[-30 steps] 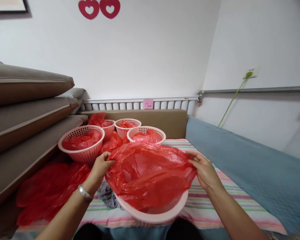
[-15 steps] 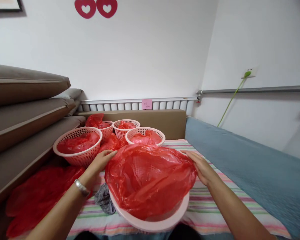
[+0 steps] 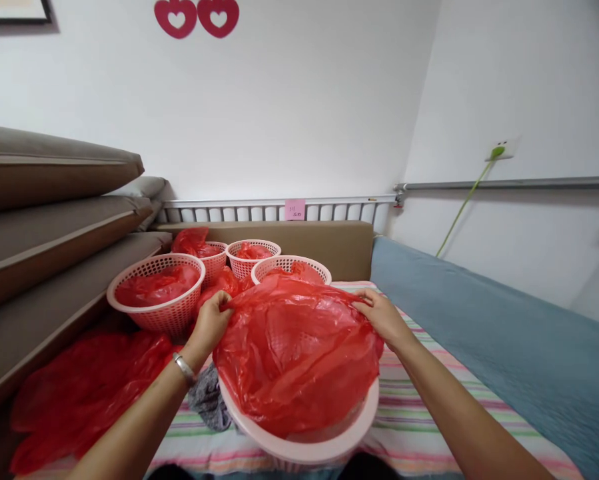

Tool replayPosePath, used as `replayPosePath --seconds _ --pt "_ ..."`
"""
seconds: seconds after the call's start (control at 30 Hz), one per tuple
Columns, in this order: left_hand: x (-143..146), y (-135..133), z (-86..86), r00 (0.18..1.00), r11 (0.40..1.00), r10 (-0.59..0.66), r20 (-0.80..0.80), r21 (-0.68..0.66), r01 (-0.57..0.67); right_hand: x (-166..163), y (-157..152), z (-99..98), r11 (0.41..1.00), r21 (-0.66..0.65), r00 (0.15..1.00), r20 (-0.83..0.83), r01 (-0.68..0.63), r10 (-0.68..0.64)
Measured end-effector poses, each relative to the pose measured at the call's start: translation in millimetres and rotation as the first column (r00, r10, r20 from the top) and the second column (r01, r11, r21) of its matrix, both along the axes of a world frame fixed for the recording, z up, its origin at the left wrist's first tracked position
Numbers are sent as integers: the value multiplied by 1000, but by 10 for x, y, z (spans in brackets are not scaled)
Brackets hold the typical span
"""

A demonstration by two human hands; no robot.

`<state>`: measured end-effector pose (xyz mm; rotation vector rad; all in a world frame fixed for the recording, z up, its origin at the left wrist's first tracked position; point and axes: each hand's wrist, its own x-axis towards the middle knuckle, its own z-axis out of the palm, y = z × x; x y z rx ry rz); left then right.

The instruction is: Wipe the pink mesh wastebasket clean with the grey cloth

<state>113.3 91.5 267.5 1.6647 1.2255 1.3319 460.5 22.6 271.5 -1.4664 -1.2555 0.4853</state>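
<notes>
A red plastic bag (image 3: 299, 360) lies spread inside a pale pink plastic basket (image 3: 304, 452) directly in front of me. The bag's far edge is lifted above the basket's rim. My left hand (image 3: 213, 321) pinches the bag's edge at its left corner, and a silver bracelet circles that wrist. On the other side, my right hand (image 3: 382, 317) pinches the far right part of the same edge. The bag covers most of the basket's inside and its far rim. A grey crumpled cloth (image 3: 209, 399) lies against the basket's left side.
Several pink baskets with red bags inside, such as the left one (image 3: 156, 310), stand behind. More red bags (image 3: 89, 393) lie at left beside stacked cushions (image 3: 59, 227). A striped sheet (image 3: 414, 413) covers the surface, bordered at right by a blue padded side (image 3: 479, 327).
Both hands have moved up and slightly inward, their fingers closing on the bag's edge. The far edge of the bag has risen a little, partly covering the basket behind.
</notes>
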Motion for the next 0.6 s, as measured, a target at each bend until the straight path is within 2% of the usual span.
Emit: replayPosePath --seconds 0.1,0.17,0.3,0.4,0.5,0.6 --pt "25 -18 68 997 995 -46 62 -90 52 -42 25 -28 999 2 993 -108 -37 37" --pt "38 -50 161 984 969 -131 119 -193 153 -50 54 -28 994 -1 982 -152 -112 111" --pt "57 -89 387 907 829 -323 272 -380 409 -47 103 34 962 -25 928 -271 -272 255" --pt "88 -30 469 882 766 -336 330 -449 459 -44 118 84 945 -26 900 -314 -326 302" --pt "123 89 429 901 782 -297 315 -462 419 -17 128 92 926 -51 879 -336 -375 338" --pt "134 227 328 934 840 -239 264 -427 336 41 141 72 902 -71 852 -368 -425 373"
